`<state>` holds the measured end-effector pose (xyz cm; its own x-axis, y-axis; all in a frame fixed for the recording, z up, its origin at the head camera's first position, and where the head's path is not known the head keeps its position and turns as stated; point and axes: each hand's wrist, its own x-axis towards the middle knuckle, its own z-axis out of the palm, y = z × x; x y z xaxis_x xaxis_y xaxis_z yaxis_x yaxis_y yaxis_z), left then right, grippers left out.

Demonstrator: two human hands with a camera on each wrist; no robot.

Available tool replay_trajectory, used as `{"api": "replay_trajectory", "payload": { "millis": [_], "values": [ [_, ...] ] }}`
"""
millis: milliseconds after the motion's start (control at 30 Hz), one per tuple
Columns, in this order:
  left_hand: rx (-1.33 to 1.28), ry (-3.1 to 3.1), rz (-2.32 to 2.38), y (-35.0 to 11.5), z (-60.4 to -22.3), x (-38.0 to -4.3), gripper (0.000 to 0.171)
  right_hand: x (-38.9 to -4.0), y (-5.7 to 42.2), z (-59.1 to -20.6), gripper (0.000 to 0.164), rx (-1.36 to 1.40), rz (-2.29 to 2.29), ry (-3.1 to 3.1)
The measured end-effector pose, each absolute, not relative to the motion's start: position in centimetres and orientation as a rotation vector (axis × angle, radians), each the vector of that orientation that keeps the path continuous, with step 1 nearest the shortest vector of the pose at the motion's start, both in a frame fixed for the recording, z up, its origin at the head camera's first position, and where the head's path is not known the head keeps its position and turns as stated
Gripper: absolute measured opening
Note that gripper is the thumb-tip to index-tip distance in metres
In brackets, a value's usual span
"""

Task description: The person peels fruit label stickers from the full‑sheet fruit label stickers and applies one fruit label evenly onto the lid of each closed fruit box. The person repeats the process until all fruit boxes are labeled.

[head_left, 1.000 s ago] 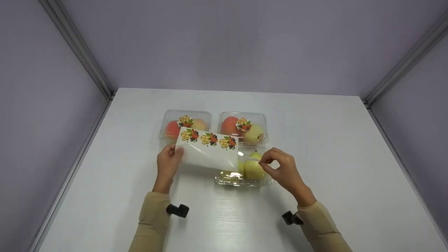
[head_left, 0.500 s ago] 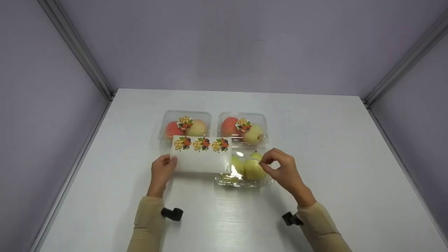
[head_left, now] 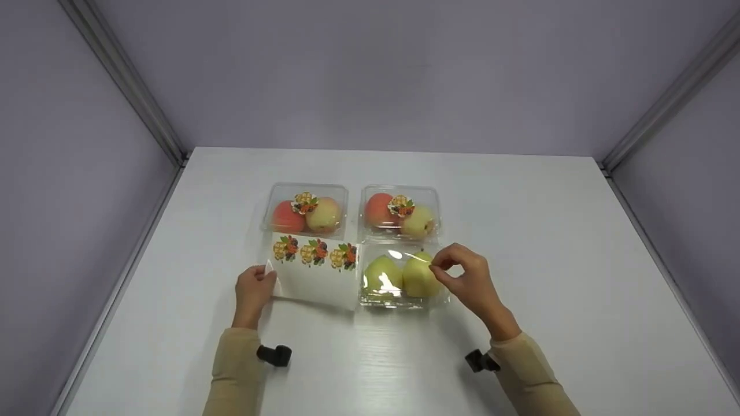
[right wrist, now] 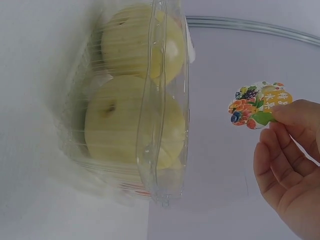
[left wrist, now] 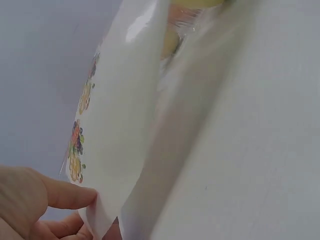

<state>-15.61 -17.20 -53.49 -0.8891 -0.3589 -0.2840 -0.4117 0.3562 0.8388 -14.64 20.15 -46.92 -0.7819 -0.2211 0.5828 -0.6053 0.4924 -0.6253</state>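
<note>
My left hand pinches the left edge of a white sticker sheet, which carries a row of three fruit stickers along its far edge. In the left wrist view the sheet bends, its lower corner between thumb and fingers. Between thumb and fingertips, my right hand pinches a single round fruit sticker, seen face-on in the right wrist view and nearly edge-on from the head. That hand is over the right side of a clear plastic clamshell box holding two yellow-green pears.
Behind stand two more clear boxes, each with a fruit sticker on its lid. The left box and the right box each hold one reddish and one pale fruit. A white table lies under everything, with grey walls around.
My left hand has drawn the sticker sheet left and toward me, uncovering the pear box and the left rear box. The right hand stays in place with its sticker.
</note>
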Motion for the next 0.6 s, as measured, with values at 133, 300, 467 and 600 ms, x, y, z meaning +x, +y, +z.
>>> {"api": "replay_trajectory", "payload": {
  "millis": [133, 300, 467, 600],
  "values": [
    [-0.738, 2.582, 1.488, -17.70, -53.68, -15.31, 0.040, -14.71, 20.13, -47.00, 0.020, 0.680, 1.234, -2.317],
    [-0.747, 2.632, 1.450, -18.04, -54.07, -14.92, 0.041, -14.76, 20.29, -47.03, 0.015, 0.693, 1.231, -2.347],
    [-0.780, 2.618, 1.440, -18.11, -54.11, -14.80, 0.042, -14.88, 20.31, -47.13, 0.013, 0.667, 1.221, -2.377],
    [-0.792, 2.651, 1.398, -18.01, -54.02, -14.71, 0.042, -14.95, 20.35, -47.19, 0.012, 0.619, 1.236, -2.412]
  ]
}}
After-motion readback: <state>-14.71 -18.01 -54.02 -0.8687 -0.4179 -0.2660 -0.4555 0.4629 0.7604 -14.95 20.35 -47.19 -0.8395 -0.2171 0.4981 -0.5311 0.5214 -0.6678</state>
